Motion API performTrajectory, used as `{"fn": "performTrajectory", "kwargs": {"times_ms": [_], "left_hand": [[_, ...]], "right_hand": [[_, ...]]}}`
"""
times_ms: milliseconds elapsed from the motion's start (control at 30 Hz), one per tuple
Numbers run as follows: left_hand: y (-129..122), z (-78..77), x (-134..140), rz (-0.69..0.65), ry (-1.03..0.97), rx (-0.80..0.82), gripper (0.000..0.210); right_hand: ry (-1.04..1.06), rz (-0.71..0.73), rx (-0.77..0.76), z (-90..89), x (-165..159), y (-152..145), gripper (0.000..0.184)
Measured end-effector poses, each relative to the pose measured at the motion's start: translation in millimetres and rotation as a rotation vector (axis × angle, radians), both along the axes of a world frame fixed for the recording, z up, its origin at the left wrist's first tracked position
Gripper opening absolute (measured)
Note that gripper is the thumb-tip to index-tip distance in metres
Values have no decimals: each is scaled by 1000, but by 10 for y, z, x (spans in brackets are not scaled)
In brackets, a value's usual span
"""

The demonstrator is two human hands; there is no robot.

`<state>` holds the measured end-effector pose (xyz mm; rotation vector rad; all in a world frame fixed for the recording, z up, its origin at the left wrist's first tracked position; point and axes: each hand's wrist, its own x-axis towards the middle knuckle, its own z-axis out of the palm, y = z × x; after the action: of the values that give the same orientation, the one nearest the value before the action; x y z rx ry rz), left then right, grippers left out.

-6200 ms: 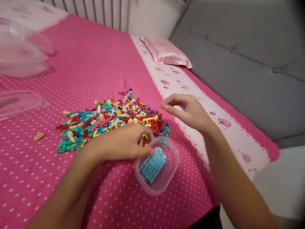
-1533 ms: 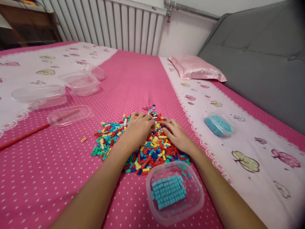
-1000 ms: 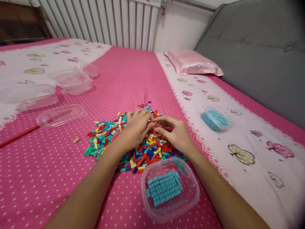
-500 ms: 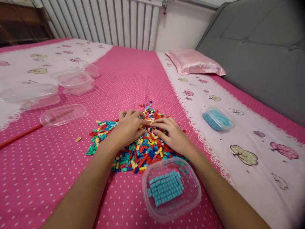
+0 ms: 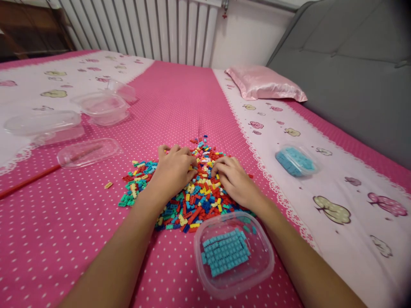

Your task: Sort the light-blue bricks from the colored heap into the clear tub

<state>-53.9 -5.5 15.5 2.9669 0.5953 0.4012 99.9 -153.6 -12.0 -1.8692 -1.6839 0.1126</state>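
A heap of small toy building bricks (image 5: 201, 199) in red, yellow, teal, blue and other colours lies on the bed. My left hand (image 5: 175, 171) rests over its left part, fingers bent and apart, with nothing visible in them. Over the right part is my right hand (image 5: 236, 179), its fingers curled but apart; no brick shows in its grasp. Nearer to me stands a clear plastic container (image 5: 258, 273). Inside it are rows of light-blue bricks (image 5: 226, 252) set side by side, plus a few loose teal pieces.
A tub of blue bricks (image 5: 295, 160) stands at the right. Clear containers (image 5: 104, 105) and a lid (image 5: 105, 156) lie at the left, with a red stick (image 5: 30, 182) reaching under the lid. One yellow brick (image 5: 108, 185) lies apart. A pink pillow (image 5: 266, 83) is at the back.
My hands have drawn apart: the right has moved a little right and its fingers have curled, away from the left fingertips. The view has shifted slightly.
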Motion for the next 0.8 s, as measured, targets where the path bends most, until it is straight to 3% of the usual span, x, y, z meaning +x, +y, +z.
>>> {"fn": "performTrajectory", "kwargs": {"times_ms": [100, 433, 567, 800], "left_hand": [[-14, -12, 9, 4, -22, -4, 14], [23, 5, 33, -20, -94, -148, 14], [23, 18, 28, -55, -89, -206, 8], [35, 32, 24, -16, -107, -234, 9]], "right_hand": [[-14, 7, 9, -11, -2, 9, 35], [-9, 37, 36, 65, 14, 2, 12], [87, 43, 76, 123, 15, -19, 1], [383, 22, 144, 244, 95, -98, 14]]}}
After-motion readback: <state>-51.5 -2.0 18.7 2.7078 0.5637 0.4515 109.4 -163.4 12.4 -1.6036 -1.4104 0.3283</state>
